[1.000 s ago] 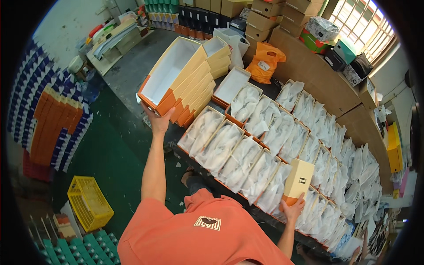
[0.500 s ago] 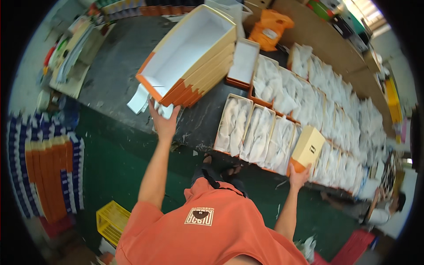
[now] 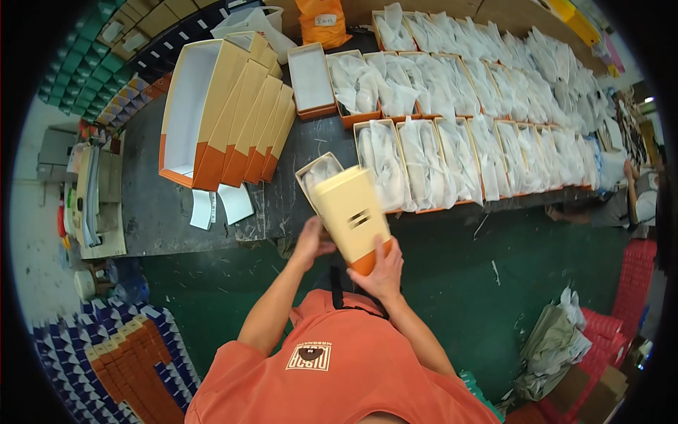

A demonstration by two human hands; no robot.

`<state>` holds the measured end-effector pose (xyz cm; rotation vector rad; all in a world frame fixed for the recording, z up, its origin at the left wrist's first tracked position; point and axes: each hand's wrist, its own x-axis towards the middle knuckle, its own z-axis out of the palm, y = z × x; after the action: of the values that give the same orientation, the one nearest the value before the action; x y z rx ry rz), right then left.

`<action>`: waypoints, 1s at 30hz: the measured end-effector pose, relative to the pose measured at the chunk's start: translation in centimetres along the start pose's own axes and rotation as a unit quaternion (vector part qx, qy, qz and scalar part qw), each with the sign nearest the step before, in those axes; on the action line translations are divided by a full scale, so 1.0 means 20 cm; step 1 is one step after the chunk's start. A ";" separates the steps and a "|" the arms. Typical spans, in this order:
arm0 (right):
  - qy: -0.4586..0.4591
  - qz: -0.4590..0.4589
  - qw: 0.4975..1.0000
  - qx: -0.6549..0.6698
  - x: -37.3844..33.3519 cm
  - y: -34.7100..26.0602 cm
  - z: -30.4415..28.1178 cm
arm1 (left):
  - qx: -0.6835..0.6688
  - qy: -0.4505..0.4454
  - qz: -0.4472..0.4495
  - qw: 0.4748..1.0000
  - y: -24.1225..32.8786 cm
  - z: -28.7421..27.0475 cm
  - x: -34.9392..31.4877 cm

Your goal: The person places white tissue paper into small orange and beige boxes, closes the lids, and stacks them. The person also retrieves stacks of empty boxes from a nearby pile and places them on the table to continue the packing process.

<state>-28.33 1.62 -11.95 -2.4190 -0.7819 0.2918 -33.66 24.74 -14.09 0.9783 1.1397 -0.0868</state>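
Note:
A cream box lid with an orange end (image 3: pixel 357 212) is held at its near end by my right hand (image 3: pixel 382 272), fingers closed round it. Tilted at the table's near edge, an open box with white tissue in it (image 3: pixel 321 172) lies partly under that lid. Beside their near left side is my left hand (image 3: pixel 308 244), blurred, its fingertips partly hidden; whether it grips the box I cannot tell. To the left stands a stack of nested cream-and-orange box parts (image 3: pixel 233 120), the front one showing its white inside.
Rows of open boxes with white tissue (image 3: pixel 452 159) fill the right of the dark table (image 3: pixel 152 219). White paper pieces (image 3: pixel 235 203) lie before the stack. Behind are an empty box part (image 3: pixel 311 81) and an orange bag (image 3: pixel 323 25). Another person (image 3: pixel 643 194) is at the far right.
My right hand has carried the lid leftward over the first box of the front row, which is now tilted. My left hand has left the stack and come beside this box. The view has turned right.

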 end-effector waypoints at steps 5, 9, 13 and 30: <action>-0.013 -0.015 0.996 -0.083 -0.20 0.03 0.11 | 0.269 0.214 0.398 0.850 0.36 -0.20 0.39; 0.001 -0.002 0.995 -0.099 -0.17 -0.01 0.19 | 0.510 0.069 0.384 0.767 0.77 -0.13 0.59; -0.024 0.029 0.995 -0.096 0.20 -0.21 0.26 | 0.463 -0.155 0.090 0.868 0.92 -0.11 0.65; 0.229 0.148 0.949 0.156 0.40 0.07 -0.06 | 0.339 -0.158 0.089 0.923 0.47 0.52 0.76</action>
<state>-20.76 4.90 -12.05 -2.1687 -0.1497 -0.0383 -14.28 29.24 -19.62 1.6101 0.7148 -0.5016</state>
